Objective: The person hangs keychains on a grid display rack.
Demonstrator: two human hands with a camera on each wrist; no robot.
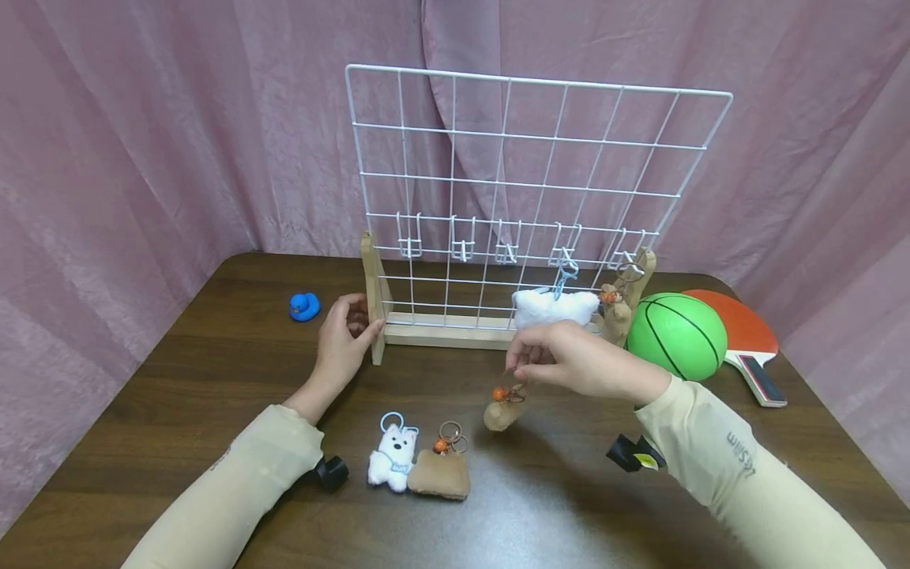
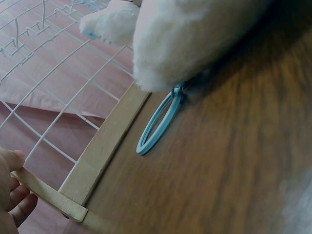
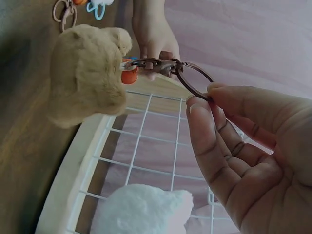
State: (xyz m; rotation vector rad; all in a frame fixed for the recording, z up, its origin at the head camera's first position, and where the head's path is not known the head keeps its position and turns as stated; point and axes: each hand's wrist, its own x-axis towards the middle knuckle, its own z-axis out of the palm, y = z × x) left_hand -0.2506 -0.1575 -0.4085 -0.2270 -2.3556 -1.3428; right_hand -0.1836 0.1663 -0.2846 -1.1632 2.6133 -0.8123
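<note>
My right hand (image 1: 579,359) pinches the dark metal ring (image 3: 195,80) of a brown plush keychain (image 3: 85,78) between thumb and fingertips. The plush, with an orange bead (image 3: 129,75), hangs from it in front of the rack. At the left end, my left hand (image 1: 343,336) grips the wooden side post (image 1: 374,300) of the white wire grid rack (image 1: 498,186). Several wire hooks line the grid; a white plush keychain (image 1: 558,307) and another brown one (image 1: 617,316) hang at the right end. On the table lie a white dog plush keychain (image 1: 394,458) and a brown plush keychain (image 1: 441,474).
A blue rubber duck (image 1: 304,307) sits left of the rack. To its right are a green ball (image 1: 677,336) and a red table tennis paddle (image 1: 739,328). Pink curtains (image 1: 178,142) hang behind the dark wooden table (image 1: 213,348).
</note>
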